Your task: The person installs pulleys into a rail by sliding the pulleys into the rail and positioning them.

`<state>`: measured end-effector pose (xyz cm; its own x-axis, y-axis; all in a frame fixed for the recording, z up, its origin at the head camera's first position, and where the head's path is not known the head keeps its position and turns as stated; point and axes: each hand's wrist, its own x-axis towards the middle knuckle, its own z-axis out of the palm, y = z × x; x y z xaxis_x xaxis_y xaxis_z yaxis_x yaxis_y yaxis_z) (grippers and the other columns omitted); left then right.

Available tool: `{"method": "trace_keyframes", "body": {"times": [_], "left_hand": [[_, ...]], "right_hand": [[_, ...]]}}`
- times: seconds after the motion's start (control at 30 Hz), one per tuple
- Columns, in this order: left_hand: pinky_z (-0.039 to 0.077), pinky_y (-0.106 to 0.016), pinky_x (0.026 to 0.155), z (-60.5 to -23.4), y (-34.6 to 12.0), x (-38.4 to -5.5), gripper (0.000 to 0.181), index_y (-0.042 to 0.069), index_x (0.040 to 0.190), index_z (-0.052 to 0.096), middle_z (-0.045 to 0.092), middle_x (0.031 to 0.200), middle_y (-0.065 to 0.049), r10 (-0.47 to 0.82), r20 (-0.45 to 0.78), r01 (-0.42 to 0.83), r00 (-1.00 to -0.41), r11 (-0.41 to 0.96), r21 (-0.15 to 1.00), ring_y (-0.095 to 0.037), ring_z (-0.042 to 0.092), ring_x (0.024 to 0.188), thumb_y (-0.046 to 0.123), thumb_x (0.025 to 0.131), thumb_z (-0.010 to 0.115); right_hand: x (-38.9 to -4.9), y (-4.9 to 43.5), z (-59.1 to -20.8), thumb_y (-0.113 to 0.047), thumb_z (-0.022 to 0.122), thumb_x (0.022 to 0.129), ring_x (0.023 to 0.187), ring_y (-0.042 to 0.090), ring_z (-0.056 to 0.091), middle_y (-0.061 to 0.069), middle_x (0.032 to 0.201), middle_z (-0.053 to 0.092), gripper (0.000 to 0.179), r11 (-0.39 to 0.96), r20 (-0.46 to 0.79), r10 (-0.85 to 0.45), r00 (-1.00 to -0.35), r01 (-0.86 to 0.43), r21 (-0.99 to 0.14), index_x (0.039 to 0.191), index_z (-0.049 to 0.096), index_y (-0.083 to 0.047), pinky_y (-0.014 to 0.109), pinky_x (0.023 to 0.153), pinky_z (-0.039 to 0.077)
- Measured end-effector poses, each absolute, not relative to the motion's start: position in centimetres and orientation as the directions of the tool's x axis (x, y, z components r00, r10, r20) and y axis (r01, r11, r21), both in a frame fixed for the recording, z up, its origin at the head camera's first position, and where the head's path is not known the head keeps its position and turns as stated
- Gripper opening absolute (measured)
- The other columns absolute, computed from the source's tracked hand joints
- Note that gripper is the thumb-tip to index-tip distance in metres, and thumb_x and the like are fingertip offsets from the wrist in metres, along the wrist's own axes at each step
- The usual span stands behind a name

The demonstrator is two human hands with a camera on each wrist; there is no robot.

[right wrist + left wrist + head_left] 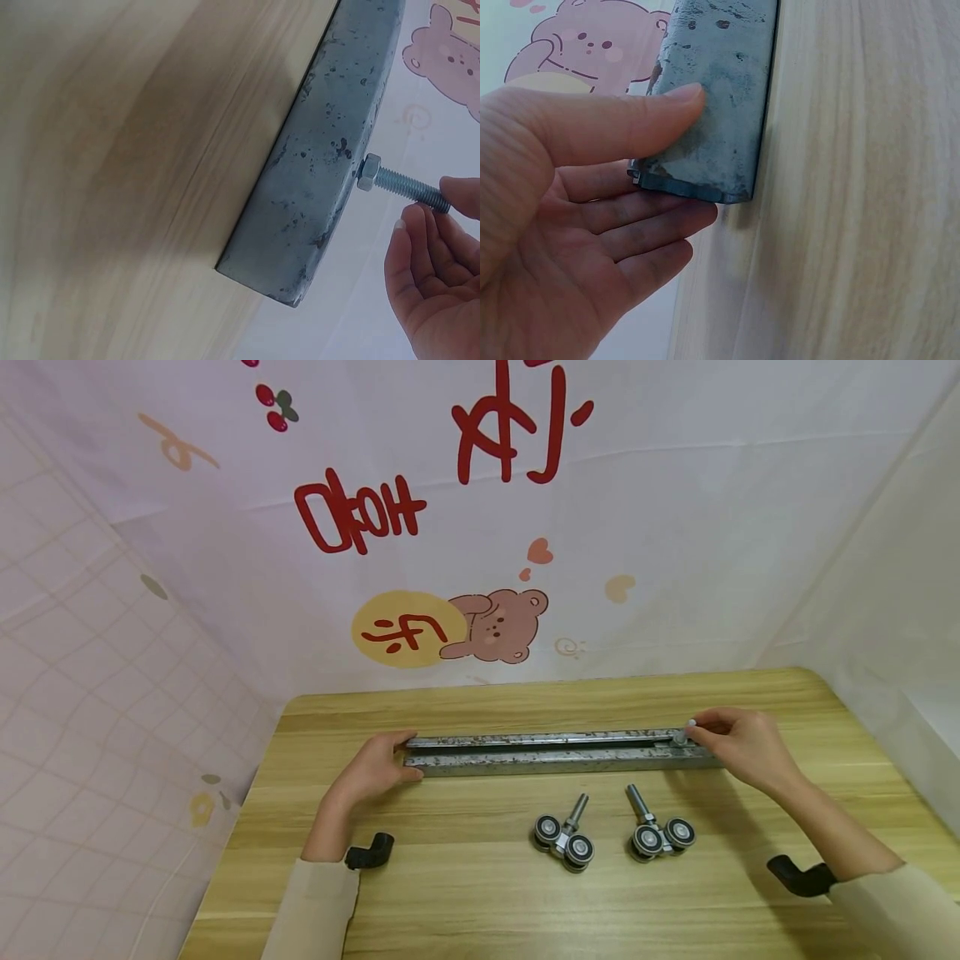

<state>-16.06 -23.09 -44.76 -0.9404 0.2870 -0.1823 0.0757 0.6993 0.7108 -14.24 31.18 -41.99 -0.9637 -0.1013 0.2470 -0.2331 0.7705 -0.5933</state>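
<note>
Now grips the metal rail (pixel 540 762) by one end, left hand (pixel 377 767), and pinches a protruding bolt (pixel 411 187) near the other end, right hand (pixel 746 743)!

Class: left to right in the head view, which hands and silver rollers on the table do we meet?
Bare left hand, silver metal two-wheeled roller with right-leaning bolt, matching silver roller with left-leaning bolt, bare right hand.

Soft light put pale glints along the metal rail (pixel 525 761) and a blurred shadow on the bench (pixel 465 893). The wrist views looked dimmer.
</note>
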Motion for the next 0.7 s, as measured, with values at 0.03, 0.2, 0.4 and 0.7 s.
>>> {"method": "trace_keyframes", "body": {"times": [0.03,0.2,0.4,0.7], "left_hand": [[0.047,-0.054,0.107,-44.8,-23.1,-16.0,0.075,-0.005,0.154,0.048,0.053,0.153,-0.023,0.287,-0.182,0.075,-0.941,0.698,0.712,-0.041,0.052,0.138,0.012,0.090,0.084],[0.048,-0.054,0.107,-44.6,-23.1,-16.0,0.075,-0.006,0.154,0.047,0.052,0.154,-0.024,0.293,-0.181,0.076,-0.939,0.690,0.720,-0.041,0.052,0.138,0.011,0.091,0.083],[0.048,-0.054,0.106,-44.8,-23.3,-15.9,0.075,-0.006,0.154,0.047,0.052,0.153,-0.024,0.284,-0.186,0.066,-0.941,0.690,0.720,-0.041,0.051,0.139,0.011,0.091,0.083],[0.046,-0.054,0.109,-44.6,-23.2,-15.9,0.074,-0.006,0.155,0.046,0.050,0.155,-0.024,0.281,-0.194,0.057,-0.940,0.690,0.722,-0.041,0.049,0.142,0.011,0.092,0.082]], "right_hand": [[-14.3,31.1,-42.0,-0.017,0.078,0.096,0.075,-0.007,0.063,0.016,0.093,0.078,0.022,0.770,0.246,-0.103,-0.964,-0.234,-0.594,0.104,0.079,0.003,0.019,0.060,0.051],[-14.4,30.8,-42.0,-0.016,0.078,0.096,0.076,-0.006,0.064,0.015,0.093,0.078,0.021,0.759,0.246,-0.116,-0.962,-0.246,-0.603,0.104,0.079,0.003,0.019,0.061,0.051],[-14.5,30.2,-42.0,-0.016,0.077,0.096,0.077,-0.002,0.067,0.015,0.093,0.078,0.020,0.749,0.249,-0.133,-0.959,-0.262,-0.609,0.105,0.079,0.002,0.020,0.062,0.052],[-14.3,29.5,-42.1,-0.016,0.076,0.098,0.079,0.003,0.069,0.013,0.095,0.078,0.019,0.747,0.250,-0.156,-0.956,-0.280,-0.603,0.107,0.079,0.000,0.023,0.063,0.054]]}}
